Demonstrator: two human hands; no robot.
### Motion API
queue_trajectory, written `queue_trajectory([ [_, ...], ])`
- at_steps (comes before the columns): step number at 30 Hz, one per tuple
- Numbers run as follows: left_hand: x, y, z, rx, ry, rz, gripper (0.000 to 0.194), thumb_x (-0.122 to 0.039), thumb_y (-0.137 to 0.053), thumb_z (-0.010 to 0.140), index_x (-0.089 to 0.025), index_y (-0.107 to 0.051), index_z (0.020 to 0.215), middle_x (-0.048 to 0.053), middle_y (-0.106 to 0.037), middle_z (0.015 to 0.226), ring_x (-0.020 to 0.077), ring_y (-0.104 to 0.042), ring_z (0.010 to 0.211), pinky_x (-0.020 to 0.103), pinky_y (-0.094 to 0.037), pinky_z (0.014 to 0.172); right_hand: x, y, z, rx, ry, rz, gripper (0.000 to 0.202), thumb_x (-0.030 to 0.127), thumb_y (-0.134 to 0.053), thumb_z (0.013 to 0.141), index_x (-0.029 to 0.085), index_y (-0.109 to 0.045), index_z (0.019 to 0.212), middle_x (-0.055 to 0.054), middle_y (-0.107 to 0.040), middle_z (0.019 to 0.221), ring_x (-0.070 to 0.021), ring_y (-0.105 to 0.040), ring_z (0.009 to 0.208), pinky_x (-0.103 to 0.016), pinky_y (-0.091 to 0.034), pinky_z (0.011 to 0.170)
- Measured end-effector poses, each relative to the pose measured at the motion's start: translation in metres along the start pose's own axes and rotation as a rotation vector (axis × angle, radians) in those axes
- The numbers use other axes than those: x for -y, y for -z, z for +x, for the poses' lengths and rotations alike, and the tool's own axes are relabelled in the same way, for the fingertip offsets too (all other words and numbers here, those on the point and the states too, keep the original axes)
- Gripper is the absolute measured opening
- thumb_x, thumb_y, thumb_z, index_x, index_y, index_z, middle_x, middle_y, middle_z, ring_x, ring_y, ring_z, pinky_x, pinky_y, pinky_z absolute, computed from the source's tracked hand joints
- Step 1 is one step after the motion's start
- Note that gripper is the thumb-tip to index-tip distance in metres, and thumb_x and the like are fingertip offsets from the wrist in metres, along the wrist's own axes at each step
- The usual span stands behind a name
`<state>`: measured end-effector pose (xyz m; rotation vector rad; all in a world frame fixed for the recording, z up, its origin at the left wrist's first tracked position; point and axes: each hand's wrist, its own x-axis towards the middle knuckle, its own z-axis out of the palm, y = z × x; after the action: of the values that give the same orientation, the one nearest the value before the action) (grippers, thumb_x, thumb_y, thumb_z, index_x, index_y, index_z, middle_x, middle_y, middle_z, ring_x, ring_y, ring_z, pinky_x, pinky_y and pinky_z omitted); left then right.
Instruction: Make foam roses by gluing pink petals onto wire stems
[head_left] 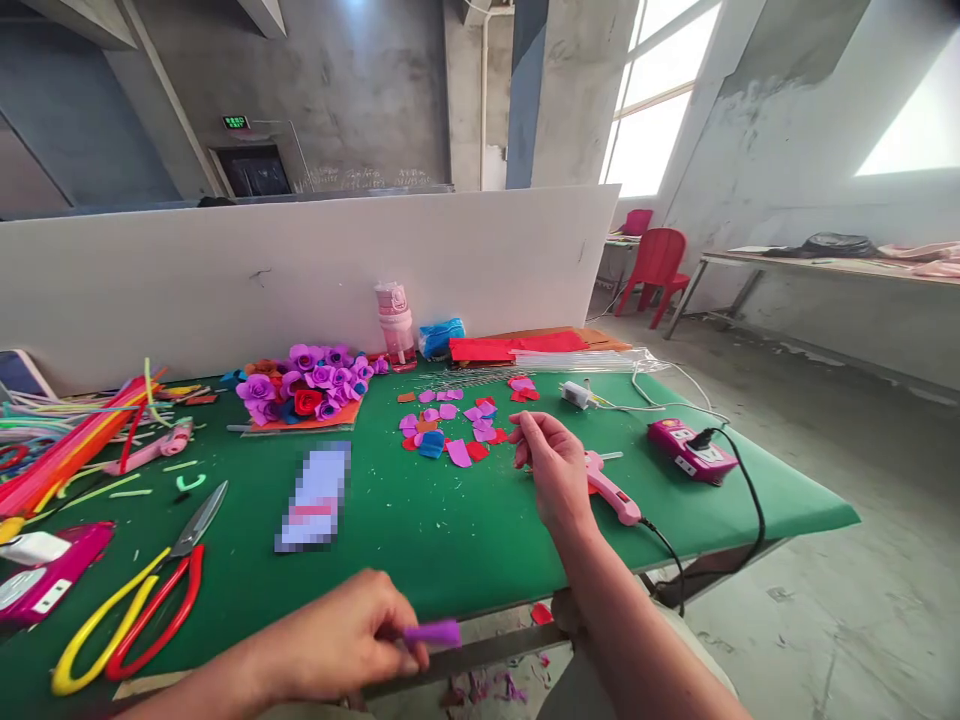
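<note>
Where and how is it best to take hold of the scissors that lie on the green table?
I would grip the scissors by their yellow and red handles, coming from the near side. They lie with the looped handles nearer and the pointed blades facing away, so this should keep the fingers off the edges.

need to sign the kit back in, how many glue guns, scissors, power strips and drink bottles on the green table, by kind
Pink plastic glue guns: 2
Metal-bladed scissors with red and yellow handles: 1
Magenta plastic power strips: 2
Tall pink drink bottle: 1
Total: 6
</note>
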<state>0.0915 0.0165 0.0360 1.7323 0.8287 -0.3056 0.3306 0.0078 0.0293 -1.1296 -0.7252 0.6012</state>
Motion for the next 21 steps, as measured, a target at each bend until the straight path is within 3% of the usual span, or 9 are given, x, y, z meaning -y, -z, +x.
queue_trajectory([
  [3,-0.016,0.032,0.004,-0.224,-0.014,0.1,0.021,-0.038,-0.065,0.063,-0.019,-0.072,0.066,-0.001,-0.055,0.052,0.0125,-0.044,0.052,0.022,-0.028,0.048,0.0,0.001,-0.001,0.02,-0.017,0.009,0.028,0.044,-0.058,0.077,0.016,-0.063,0.08,0.002,-0.057,0.063,-0.0063,-0.041,0.045,-0.021,-0.031,0.043],
  [6,-0.029,0.079,0.017,-0.444,-0.083,0.052,0.028,-0.04,-0.068,0.059,-0.019,-0.072,0.077,0.0,-0.06,0.061,0.0127,-0.047,0.056,0.022,-0.031,0.051,0.001,0.001,-0.002,0.045,-0.025,0.013,0.028,0.043,-0.058,0.078,0.016,-0.063,0.082,0.001,-0.057,0.063,-0.006,-0.042,0.045,-0.02,-0.032,0.044],
  [9,-0.03,0.127,0.04,-0.658,-0.111,0.043,0.032,-0.043,-0.067,0.059,-0.016,-0.07,0.077,-0.003,-0.05,0.049,0.01,-0.039,0.047,0.022,-0.026,0.046,0.002,0.0,-0.003,0.056,-0.028,0.0,0.028,0.043,-0.058,0.079,0.016,-0.063,0.08,0.001,-0.057,0.063,-0.0062,-0.042,0.046,-0.021,-0.033,0.045],
  [12,-0.022,0.163,0.072,-0.764,-0.102,0.117,0.03,-0.041,-0.064,0.061,-0.014,-0.067,0.074,-0.005,-0.043,0.045,0.0086,-0.035,0.044,0.022,-0.025,0.045,0.003,0.0,-0.003,0.062,-0.041,-0.007,0.028,0.043,-0.058,0.078,0.016,-0.062,0.08,0.001,-0.057,0.062,-0.0067,-0.042,0.046,-0.021,-0.033,0.046],
  [16,-0.007,0.186,0.116,-0.833,-0.047,0.304,0.019,-0.03,-0.063,0.058,-0.013,-0.067,0.065,-0.003,-0.049,0.046,0.0104,-0.041,0.047,0.022,-0.029,0.048,0.003,0.0,-0.005,0.082,-0.045,-0.025,0.028,0.044,-0.056,0.08,0.016,-0.062,0.08,0.001,-0.057,0.063,-0.0068,-0.042,0.047,-0.021,-0.033,0.046],
  [21,0.008,0.193,0.154,-0.876,-0.016,0.394,0.016,-0.023,-0.061,0.055,-0.014,-0.069,0.067,-0.003,-0.047,0.042,0.0132,-0.043,0.048,0.024,-0.025,0.049,0.002,-0.003,-0.009,0.121,-0.073,-0.027,0.03,0.046,-0.056,0.08,0.016,-0.061,0.079,0.001,-0.057,0.063,-0.0068,-0.042,0.046,-0.021,-0.032,0.045],
])
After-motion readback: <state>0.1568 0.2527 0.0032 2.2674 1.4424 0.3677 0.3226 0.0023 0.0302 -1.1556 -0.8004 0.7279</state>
